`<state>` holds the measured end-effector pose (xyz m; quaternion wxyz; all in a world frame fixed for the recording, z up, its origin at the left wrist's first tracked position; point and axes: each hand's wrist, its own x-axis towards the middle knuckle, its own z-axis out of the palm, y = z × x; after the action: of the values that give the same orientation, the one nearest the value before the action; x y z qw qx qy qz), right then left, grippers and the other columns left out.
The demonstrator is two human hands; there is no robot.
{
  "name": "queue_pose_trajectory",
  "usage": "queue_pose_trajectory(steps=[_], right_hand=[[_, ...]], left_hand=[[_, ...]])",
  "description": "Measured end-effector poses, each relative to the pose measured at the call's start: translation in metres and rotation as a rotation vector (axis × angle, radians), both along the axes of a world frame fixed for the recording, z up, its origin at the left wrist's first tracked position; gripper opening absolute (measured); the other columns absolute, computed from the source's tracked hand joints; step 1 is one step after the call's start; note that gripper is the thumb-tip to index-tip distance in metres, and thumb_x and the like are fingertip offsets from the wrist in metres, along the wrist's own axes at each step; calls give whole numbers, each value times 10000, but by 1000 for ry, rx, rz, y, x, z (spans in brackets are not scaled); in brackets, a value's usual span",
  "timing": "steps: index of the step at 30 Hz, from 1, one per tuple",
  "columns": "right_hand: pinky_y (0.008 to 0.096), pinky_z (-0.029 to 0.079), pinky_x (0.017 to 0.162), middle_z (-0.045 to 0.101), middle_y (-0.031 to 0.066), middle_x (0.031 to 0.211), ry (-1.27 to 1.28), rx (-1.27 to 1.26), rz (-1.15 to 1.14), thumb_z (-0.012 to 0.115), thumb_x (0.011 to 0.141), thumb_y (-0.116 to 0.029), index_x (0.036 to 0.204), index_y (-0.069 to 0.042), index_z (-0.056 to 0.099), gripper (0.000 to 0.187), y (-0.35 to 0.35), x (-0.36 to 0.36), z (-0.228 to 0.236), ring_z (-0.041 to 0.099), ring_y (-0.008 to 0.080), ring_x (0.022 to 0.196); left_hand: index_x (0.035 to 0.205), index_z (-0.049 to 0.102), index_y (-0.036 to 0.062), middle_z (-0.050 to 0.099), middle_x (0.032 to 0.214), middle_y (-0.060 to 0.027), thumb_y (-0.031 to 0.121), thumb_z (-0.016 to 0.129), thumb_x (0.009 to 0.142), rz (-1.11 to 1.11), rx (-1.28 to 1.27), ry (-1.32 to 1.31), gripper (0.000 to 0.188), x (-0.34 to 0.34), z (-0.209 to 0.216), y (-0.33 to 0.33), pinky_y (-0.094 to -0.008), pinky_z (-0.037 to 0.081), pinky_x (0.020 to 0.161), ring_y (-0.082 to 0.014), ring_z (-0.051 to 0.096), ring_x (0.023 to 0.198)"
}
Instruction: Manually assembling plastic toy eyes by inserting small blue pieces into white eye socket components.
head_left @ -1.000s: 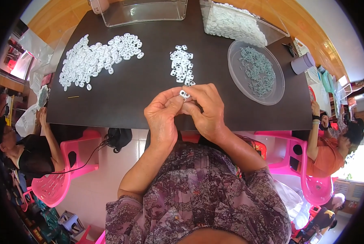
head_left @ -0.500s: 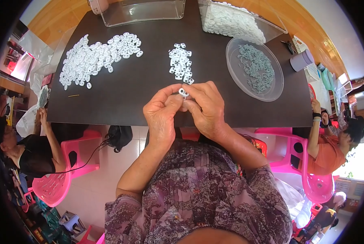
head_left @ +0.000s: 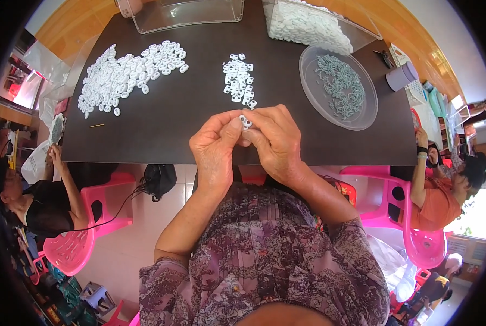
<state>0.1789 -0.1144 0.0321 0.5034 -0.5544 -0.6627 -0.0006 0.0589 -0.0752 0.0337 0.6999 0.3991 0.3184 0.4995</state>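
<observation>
It looked like a workshop: white parts lay heaped at ten o'clock, a dish of grey-green pieces stood at two, and people sat at nine and three.

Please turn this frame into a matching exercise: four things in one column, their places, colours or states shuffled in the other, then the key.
1. small white piece with dark holes
2. round clear tray
3. pile of white oval pieces
4. cylindrical container

A. spread over the left part of the table
B. pale purple
C. holding slender grey-green pieces
D. held between the left hand and right hand

Pairs: 1-D, 2-C, 3-A, 4-B
</observation>
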Motion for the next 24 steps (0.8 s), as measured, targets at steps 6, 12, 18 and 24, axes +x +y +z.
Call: queue_pose_trajectory(steps=[6, 12, 18, 24], right_hand=[[337, 461, 647, 599, 115, 862, 60, 42, 6, 638, 694, 32, 982, -1, 631, 290, -1, 1, -6, 546, 262, 750], [245, 472, 736, 614, 80, 921, 410, -165, 112, 564, 821, 67, 1018, 18, 620, 211, -5, 0, -7, 583, 131, 837], [229, 472, 759, 607, 56, 908, 669, -280, 172, 559, 834, 73, 981, 44, 616, 160, -5, -2, -6, 583, 102, 840], [227, 470, 768, 607, 55, 895, 578, -256, 197, 560, 833, 74, 988, 35, 614, 169, -6, -1, -9, 583, 100, 845]], left_hand=[[1010, 625, -66, 640, 844, -83, 14, 575, 860, -58, 20, 18, 177, -4, -5, -1, -224, 482, 612, -108, 569, 654], [1058, 600, -58, 608, 810, -37, 0, 576, 860, -85, 90, 53, 208, -10, -6, 0, -205, 468, 616, -76, 547, 676], [1072, 591, -41, 595, 824, -17, -9, 580, 856, -96, 184, 162, 219, -14, -2, -3, -191, 457, 631, -59, 527, 702], [1063, 599, -40, 596, 817, -20, 37, 603, 857, -63, 241, 231, 221, -17, -2, -3, -189, 467, 635, -63, 530, 696]])
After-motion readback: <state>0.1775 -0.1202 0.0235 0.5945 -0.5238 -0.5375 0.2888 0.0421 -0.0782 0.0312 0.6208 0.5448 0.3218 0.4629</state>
